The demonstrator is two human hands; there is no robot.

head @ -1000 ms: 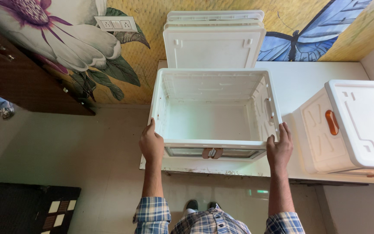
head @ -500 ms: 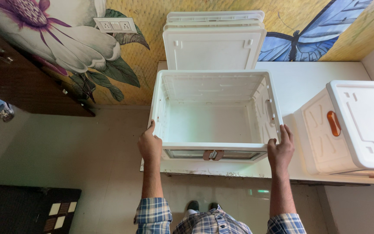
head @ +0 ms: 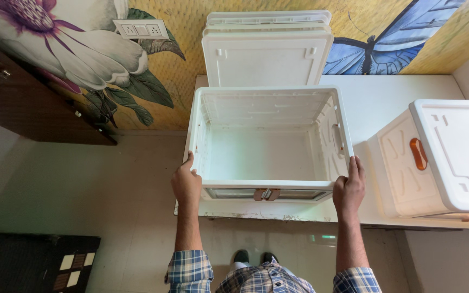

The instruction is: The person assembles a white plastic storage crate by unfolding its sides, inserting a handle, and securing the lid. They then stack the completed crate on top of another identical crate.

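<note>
White plastic crate on a white table, gripped at both near corners.

White tabletop (head: 392, 97) fills the centre and right of the frame; on it stands the open, empty white plastic crate (head: 267, 146), a closed white plastic bin with an orange handle (head: 441, 157) to its right, stacked white plastic lids (head: 267, 54) behind. Left hand (head: 187, 184) and right hand (head: 348, 187) curl fingers around the crate's near corners.

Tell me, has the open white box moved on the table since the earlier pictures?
No. The open white box keeps its place against the table edge and stacked lids.
</note>
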